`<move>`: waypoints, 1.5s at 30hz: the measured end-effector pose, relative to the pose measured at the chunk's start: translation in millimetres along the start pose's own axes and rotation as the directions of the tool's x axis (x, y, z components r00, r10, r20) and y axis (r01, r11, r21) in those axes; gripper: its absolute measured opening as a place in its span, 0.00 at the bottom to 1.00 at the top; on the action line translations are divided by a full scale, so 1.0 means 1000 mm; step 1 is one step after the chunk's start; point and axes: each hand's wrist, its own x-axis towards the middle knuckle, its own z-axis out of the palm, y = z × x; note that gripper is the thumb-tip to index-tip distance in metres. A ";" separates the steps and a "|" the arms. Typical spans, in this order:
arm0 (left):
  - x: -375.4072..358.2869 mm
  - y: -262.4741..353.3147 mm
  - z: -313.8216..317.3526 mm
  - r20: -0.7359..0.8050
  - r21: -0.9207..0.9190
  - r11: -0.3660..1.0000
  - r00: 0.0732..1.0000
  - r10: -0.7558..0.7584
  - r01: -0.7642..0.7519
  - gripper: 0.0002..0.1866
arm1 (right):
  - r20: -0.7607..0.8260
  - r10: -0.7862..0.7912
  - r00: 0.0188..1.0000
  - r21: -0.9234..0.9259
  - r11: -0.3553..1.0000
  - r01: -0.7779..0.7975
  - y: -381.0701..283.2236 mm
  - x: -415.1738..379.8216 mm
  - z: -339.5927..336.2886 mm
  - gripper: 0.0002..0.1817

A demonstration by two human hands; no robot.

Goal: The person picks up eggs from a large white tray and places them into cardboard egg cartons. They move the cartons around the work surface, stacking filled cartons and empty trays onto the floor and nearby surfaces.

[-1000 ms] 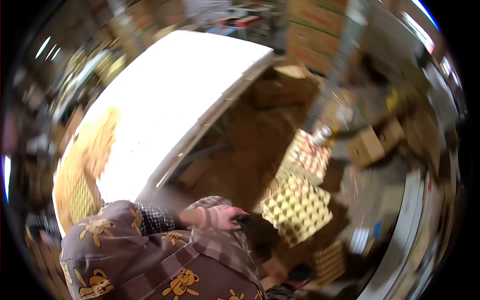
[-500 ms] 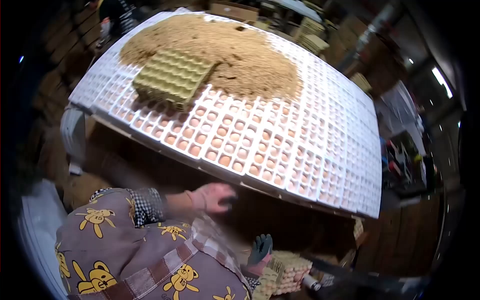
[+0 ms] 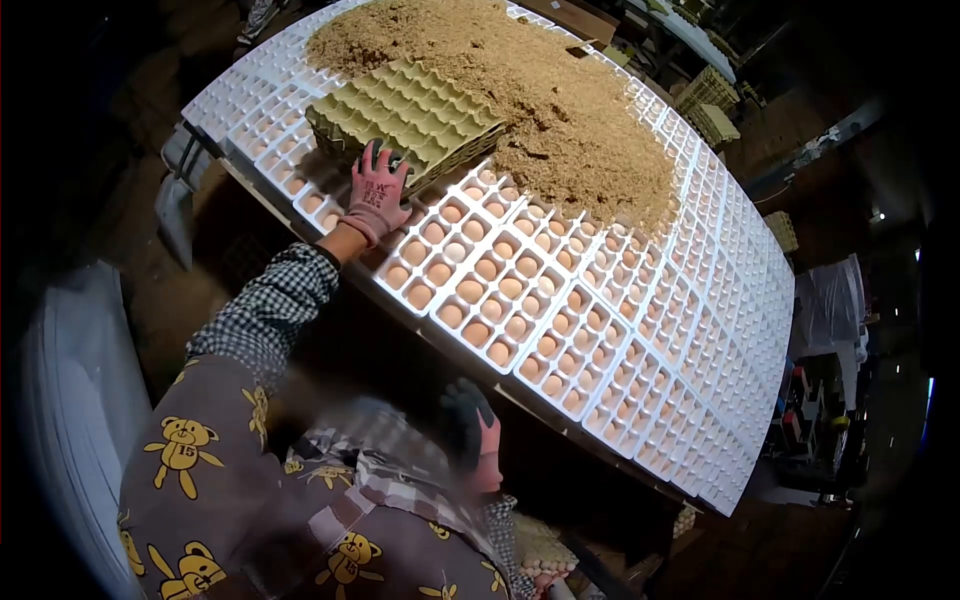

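My left hand (image 3: 380, 196), in a pink work glove with dark fingertips, reaches to the front edge of a stack of yellow-green egg trays (image 3: 405, 108). Its fingers are spread and touch the stack's near side; none of them visibly closes round it. The stack lies tilted on white plastic trays (image 3: 540, 310) whose cells hold brown eggs. Below the table edge, near my body, my right hand (image 3: 474, 432) is raised in a pink and dark glove, fingers stretched up and slightly blurred. It appears to hold nothing.
A wide heap of brown, grainy loose material (image 3: 560, 130) covers the trays beyond the stack. More egg trays (image 3: 708, 105) are piled at the far right. Cartons of eggs (image 3: 545, 550) sit low beside me. A person's legs (image 3: 258, 18) show at the far left.
My left hand has moved from in front of my body up and forward to the egg tray stack. My right hand has risen and shifted left. The view has turned and come closer.
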 end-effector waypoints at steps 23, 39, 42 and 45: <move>0.007 -0.102 -0.073 0.686 -0.728 0.505 0.500 0.529 0.464 0.33 | -0.761 -0.083 0.644 0.143 0.946 0.291 0.051 -0.055 0.088 0.24; -0.208 0.102 0.036 0.392 -0.920 0.388 0.094 0.915 0.056 0.14 | -0.305 0.412 -0.859 0.749 0.661 0.051 0.346 -0.443 -0.016 0.32; -0.224 0.115 0.042 0.331 -0.919 0.353 0.138 0.933 -0.176 0.11 | -0.454 0.492 -0.743 0.416 0.854 0.311 0.394 -0.458 -0.038 0.26; -0.248 0.129 0.025 0.390 -0.880 0.420 0.165 0.906 -0.223 0.10 | -0.656 0.536 -0.531 0.047 0.731 0.681 0.376 -0.470 -0.027 0.23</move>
